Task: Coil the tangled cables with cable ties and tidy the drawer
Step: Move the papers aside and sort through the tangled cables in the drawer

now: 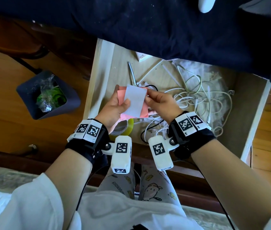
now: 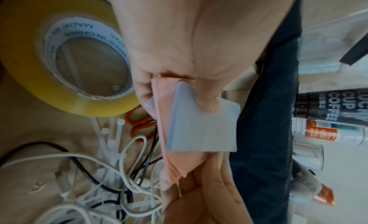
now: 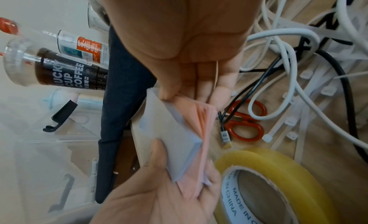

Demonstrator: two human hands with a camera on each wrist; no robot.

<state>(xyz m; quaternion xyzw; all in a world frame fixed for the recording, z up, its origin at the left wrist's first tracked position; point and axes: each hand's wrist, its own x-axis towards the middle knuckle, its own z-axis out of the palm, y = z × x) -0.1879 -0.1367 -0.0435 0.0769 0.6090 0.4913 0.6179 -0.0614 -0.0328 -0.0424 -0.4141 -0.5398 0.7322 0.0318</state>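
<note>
1. Pink and white sticky-note pads (image 1: 134, 101) sit stacked between both hands above the open drawer (image 1: 98, 77).
2. Left hand (image 1: 114, 107): thumb on top of the white pad, fingers (image 3: 207, 180) curled beneath, clamping the stack.
3. Right hand (image 1: 160, 101): thumb and fingers (image 2: 199, 186) pinch the stack's far edge.
4. Tangled cables (image 1: 203, 97) lie in the drawer below and outward of the right fingers, so the right hand is nearer; the mass spreads across the drawer with no single long axis.
5. Loose cable ties (image 2: 108, 142) lie on the drawer floor directly under both sets of fingers, beside orange-handled scissors (image 3: 246, 122) and a yellow tape roll (image 2: 59, 57).
6. Judgement: the pads likely need setting down before either hand can reach cables or ties.
</note>
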